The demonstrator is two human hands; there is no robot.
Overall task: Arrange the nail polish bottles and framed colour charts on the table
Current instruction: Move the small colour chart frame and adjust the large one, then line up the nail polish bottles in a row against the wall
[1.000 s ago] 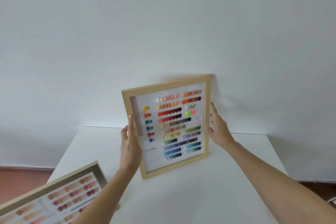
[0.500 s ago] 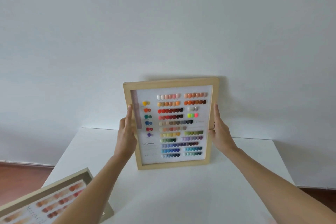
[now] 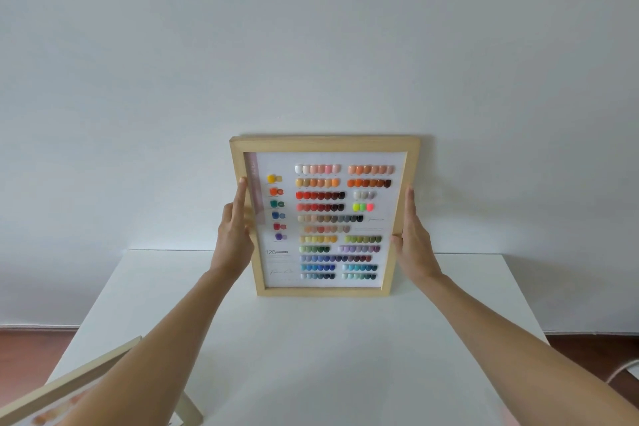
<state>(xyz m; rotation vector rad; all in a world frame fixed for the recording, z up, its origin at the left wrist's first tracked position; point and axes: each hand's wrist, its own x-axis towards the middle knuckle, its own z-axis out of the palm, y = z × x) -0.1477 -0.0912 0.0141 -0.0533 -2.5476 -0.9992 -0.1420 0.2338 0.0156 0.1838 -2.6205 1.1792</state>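
A wooden-framed colour chart (image 3: 326, 216) with rows of many-coloured nail swatches stands upright on the white table (image 3: 311, 349), its top leaning against the wall. My left hand (image 3: 234, 235) presses flat on the frame's left side and my right hand (image 3: 413, 242) on its right side, fingers straight and pointing up. A second framed colour chart (image 3: 65, 387) with peach and red swatches lies at the table's near left corner, partly hidden by my left forearm. No nail polish bottles are in view.
A plain white wall (image 3: 311, 45) rises right behind the table. Reddish-brown floor (image 3: 31, 339) shows on both sides. A white cable (image 3: 622, 370) runs at the far right edge.
The multicolour chart has turned from tilted to square and upright, and moved back against the wall. The second chart has slid lower and further out of view.
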